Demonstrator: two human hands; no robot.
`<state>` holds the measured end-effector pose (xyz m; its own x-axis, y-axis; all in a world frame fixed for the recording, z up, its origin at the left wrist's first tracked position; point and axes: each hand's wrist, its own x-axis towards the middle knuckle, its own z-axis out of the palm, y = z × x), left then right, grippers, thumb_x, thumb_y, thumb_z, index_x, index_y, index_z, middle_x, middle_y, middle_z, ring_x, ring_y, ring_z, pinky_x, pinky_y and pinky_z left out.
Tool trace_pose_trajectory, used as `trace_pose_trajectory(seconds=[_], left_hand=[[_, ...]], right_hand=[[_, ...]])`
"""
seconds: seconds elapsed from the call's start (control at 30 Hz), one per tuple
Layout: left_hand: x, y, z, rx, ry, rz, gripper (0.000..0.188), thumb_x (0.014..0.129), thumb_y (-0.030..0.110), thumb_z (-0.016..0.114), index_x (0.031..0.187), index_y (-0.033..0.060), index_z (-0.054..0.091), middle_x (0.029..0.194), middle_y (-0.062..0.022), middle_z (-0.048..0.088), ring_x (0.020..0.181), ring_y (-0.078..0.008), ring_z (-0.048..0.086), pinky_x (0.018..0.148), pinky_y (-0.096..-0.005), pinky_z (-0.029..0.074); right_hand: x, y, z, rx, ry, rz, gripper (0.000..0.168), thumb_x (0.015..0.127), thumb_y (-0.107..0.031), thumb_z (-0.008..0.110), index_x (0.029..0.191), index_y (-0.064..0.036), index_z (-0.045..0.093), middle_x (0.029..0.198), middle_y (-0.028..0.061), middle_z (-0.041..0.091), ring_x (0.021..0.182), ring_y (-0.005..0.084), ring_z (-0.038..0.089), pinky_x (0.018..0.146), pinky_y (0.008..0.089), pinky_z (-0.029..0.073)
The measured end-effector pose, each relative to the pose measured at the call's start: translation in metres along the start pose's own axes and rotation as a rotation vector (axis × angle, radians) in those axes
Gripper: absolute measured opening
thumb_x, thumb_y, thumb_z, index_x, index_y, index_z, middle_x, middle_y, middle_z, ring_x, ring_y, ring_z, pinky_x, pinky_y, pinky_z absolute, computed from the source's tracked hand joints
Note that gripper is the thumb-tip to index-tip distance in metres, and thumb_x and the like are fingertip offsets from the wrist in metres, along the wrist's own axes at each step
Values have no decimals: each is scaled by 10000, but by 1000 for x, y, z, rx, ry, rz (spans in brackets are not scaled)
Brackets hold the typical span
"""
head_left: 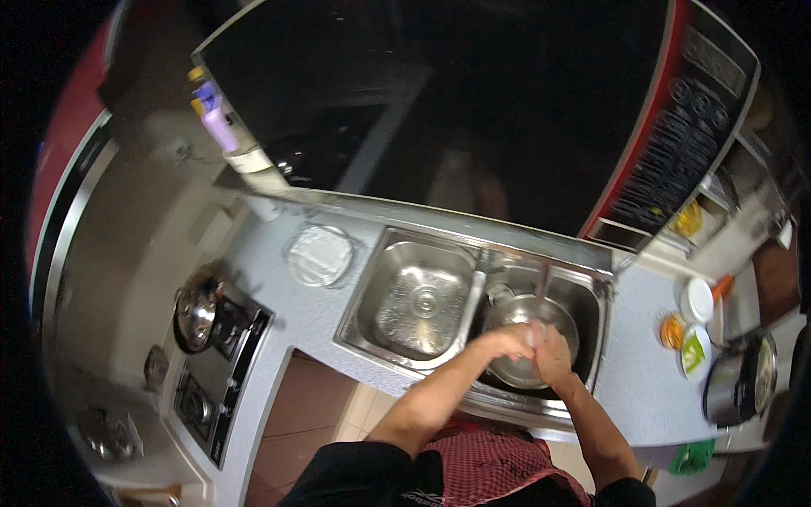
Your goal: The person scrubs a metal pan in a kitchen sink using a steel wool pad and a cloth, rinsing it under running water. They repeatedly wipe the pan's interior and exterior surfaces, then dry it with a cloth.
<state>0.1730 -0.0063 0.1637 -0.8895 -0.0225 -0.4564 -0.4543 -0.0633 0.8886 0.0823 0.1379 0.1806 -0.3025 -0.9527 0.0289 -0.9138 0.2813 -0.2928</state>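
Observation:
My left hand (516, 342) and my right hand (552, 356) come together over a round metal bowl (516, 375) in the right basin (589, 355) of a double stainless steel sink. Something pale and blurred shows between the fingers; whether it is an object or running water I cannot tell. Just beyond my hands, a faucet spout (543, 280) points down over the bowl. A shiny rounded item (500, 293) sits behind the bowl at the left. The wet left basin (405, 310) has its drain strainer (424, 302) in view.
Left of the sink lies a round, clear or foil-like item (320, 255); farther left, a metal pot (196, 317) stands on the gas hob (209, 386). On the right counter are a white bowl (698, 300), orange food (671, 331), a dish with green pieces (694, 352) and a cooker (738, 380).

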Motion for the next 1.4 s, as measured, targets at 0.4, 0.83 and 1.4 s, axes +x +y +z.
trace_pose_trajectory(seconds=[0.4,0.83,1.4], left_hand=[[-12,-22,26,489,611,181,307,756,101,624,1037,-9,567,854,-242,637,775,-338,657,654,-429,517],[-11,-9,30,650,551,45,155,688,50,654,831,-6,666,866,-204,680,797,-298,681,636,-414,521],[-26,0,19,1254,721,562,174,727,239,611,714,84,689,700,-123,678,643,-293,675,558,-428,505]], right_hand=[[7,-8,-1,265,3,53,513,776,-99,630,1247,-29,441,1219,242,528,1005,407,586,780,495,492],[29,16,16,-267,21,-267,216,696,-160,669,869,-60,586,763,153,633,615,335,650,539,442,520],[21,13,28,963,-241,115,112,708,8,628,794,-30,689,685,29,654,582,143,575,538,292,435]])
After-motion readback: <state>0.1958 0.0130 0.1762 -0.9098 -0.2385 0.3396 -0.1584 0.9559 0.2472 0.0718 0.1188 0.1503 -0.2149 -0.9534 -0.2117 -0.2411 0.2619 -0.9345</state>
